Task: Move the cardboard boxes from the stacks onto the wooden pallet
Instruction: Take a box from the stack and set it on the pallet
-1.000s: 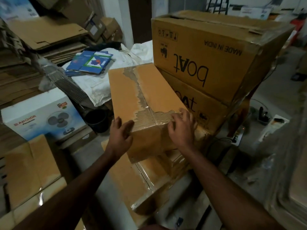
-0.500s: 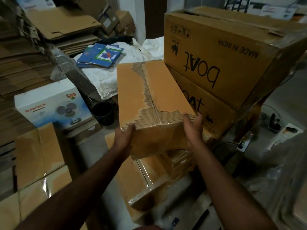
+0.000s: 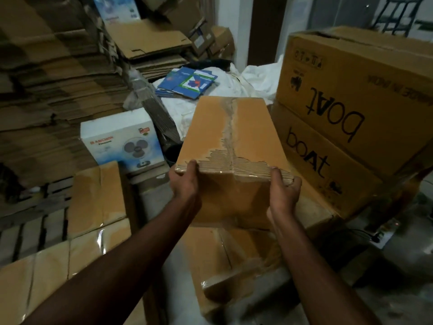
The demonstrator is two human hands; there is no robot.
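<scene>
A brown cardboard box (image 3: pixel 236 134) with torn tape along its top is held up in the middle of the view. My left hand (image 3: pixel 185 181) grips its near left corner and my right hand (image 3: pixel 284 191) grips its near right corner. Below it lies another taped brown box (image 3: pixel 225 259) of the stack. At the left, the slats of a wooden pallet (image 3: pixel 32 221) show, with several taped brown boxes (image 3: pixel 98 198) on it.
Two big "boAt" cartons (image 3: pixel 346 95) stand stacked at the right. A white fan box (image 3: pixel 121 141) sits left of centre. Flattened cardboard (image 3: pixel 54 95) is piled high at the left. Blue booklets (image 3: pixel 187 83) lie on white cloth behind. Cables lie on the floor at the right.
Both hands went from resting on the box's top to gripping its near corners. The box has risen off the stack and shifted leftwards away from the "boAt" cartons.
</scene>
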